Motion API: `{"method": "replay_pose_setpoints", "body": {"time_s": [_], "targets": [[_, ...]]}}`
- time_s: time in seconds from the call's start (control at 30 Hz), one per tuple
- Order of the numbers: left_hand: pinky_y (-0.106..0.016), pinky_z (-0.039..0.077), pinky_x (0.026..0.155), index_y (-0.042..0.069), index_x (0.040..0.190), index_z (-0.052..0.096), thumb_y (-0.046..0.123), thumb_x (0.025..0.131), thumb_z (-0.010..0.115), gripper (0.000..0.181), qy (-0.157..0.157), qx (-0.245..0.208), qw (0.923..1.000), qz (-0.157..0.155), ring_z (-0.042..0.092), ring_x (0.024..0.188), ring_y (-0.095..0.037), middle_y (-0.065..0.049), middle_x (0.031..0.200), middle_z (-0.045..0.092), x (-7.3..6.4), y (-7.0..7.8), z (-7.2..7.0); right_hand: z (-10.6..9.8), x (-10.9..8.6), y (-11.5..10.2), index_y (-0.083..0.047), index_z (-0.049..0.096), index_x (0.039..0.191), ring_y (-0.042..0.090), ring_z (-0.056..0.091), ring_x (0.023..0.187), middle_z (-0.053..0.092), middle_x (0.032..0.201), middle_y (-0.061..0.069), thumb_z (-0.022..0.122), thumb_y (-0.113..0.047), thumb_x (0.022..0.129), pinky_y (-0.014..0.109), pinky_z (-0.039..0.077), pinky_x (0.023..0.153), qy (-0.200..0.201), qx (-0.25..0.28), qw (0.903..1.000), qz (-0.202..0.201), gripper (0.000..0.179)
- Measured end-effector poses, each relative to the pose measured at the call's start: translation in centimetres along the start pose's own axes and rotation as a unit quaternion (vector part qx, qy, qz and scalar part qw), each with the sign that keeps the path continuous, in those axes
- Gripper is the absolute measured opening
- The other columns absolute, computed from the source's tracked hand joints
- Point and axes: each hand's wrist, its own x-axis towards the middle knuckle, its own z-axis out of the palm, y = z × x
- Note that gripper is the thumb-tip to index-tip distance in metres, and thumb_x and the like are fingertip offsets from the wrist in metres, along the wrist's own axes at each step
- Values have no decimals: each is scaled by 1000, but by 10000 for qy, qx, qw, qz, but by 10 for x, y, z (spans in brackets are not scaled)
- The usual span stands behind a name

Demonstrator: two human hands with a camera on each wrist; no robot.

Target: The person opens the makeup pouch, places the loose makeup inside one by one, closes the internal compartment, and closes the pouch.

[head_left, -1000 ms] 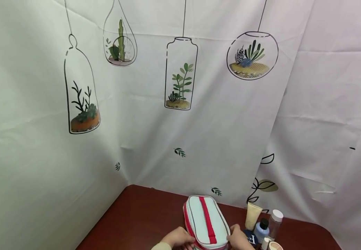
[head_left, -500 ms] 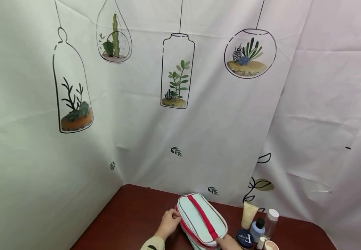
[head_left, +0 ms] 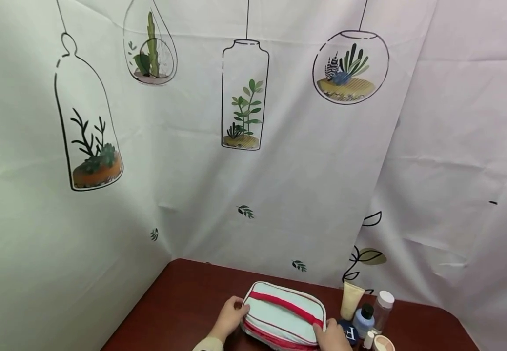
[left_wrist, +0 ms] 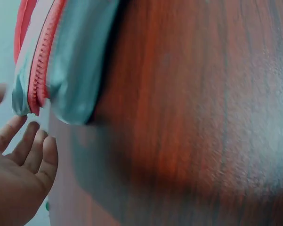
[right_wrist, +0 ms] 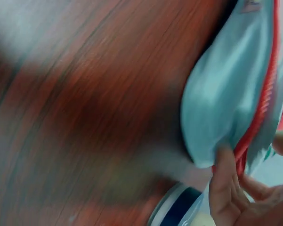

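We now have the pouch (head_left: 283, 317) lying flatter and crosswise on the counter (head_left: 183, 302), vs. tilted up w/ its red stripe running away from us 0.5 s ago. Left hand (head_left: 229, 319) rests at its left end, fingers loose; right hand (head_left: 332, 336) pinches the right end by the zip. Bottles (head_left: 369, 314) stand just beside it, unmoved.

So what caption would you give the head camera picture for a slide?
Two hands, left hand and right hand, at the ends of a pale blue zip pouch beside toiletries on a dark red table.
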Motion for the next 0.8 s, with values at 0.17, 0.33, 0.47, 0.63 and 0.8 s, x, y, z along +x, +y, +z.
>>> {"method": "replay_pose_setpoints", "body": {"time_s": [0.17,0.33,0.47,0.63,0.8], "targets": [[-53,35,92,0,94,59,32,93,55,32,667,-254,9972,232,50,108,-39,-19,107,56,1,13,2,-12,-9,-6,15,50,109,43,55,90,55,90,28,48,-38,91,51,43,79,802,567,9947,-302,56],[-47,41,87,1,92,50,30,98,46,30,660,-1169,9903,347,53,103,-33,-20,109,60,3,32,0,-24,-16,-13,7,46,112,33,55,80,56,85,20,32,-56,93,46,40,70,1375,1630,9763,-367,68],[-48,44,82,-2,103,49,30,100,41,34,389,-1690,9839,424,52,97,-29,-20,103,57,11,48,0,-38,-11,-17,6,47,115,41,52,95,55,102,28,24,-54,96,52,38,80,1736,1986,9614,-782,67],[-49,43,84,0,127,48,33,98,44,44,235,-1329,9889,617,54,104,-35,-21,114,57,19,59,4,-47,1,-21,9,43,127,48,44,113,47,122,34,26,-48,98,56,32,93,1590,1761,9652,-1099,66],[-52,40,90,8,135,45,26,97,49,43,291,-139,9959,843,50,113,-37,-20,124,53,13,55,12,-40,6,-15,15,40,126,51,40,115,43,125,37,24,-42,100,57,33,92,1027,1072,9834,-1045,65]]}}
